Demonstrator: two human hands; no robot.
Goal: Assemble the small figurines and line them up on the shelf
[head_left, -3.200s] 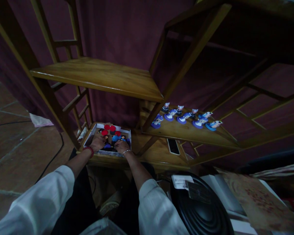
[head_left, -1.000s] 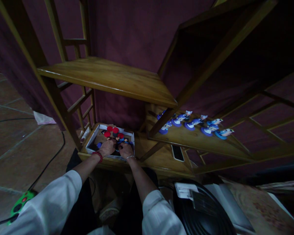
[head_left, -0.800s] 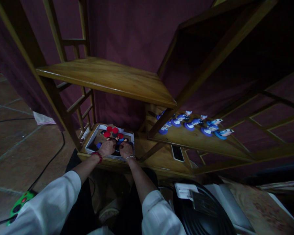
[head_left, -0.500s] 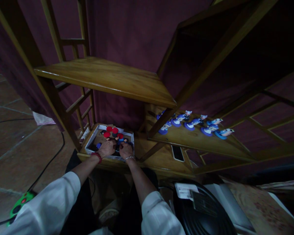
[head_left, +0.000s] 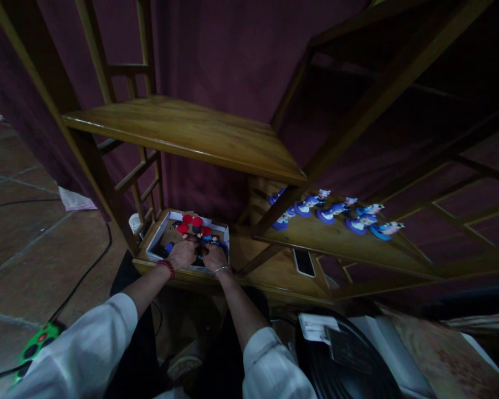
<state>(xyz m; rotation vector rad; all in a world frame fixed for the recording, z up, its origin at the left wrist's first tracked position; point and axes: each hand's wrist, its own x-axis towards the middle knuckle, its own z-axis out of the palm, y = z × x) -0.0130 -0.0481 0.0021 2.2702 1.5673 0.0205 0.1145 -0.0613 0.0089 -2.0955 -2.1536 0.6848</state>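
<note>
A shallow white box (head_left: 156,241) on the low shelf holds small figurines with red round bases (head_left: 197,221) and one with a purple base (head_left: 169,247). Over its front half are both of my hands, almost meeting. My left hand (head_left: 183,255), a red bead bracelet at its wrist, is closed with its fingertips turned inward. Close beside it, my right hand (head_left: 214,257), with a silvery bracelet, is also closed. Whatever lies between the fingertips is small, dark and mostly hidden. Dark-haired figurines (head_left: 214,240) in blue lie just beyond the fingers.
Several blue-and-purple figurines (head_left: 331,213) are on the raised shelf at right. A phone (head_left: 303,262) lies on the lower board. Above the box hangs a wooden shelf (head_left: 183,136). A black round stool (head_left: 357,360) and a green power strip (head_left: 39,346) flank me.
The view has shifted slightly. My hands stay close together over the box, with only small finger movements.
</note>
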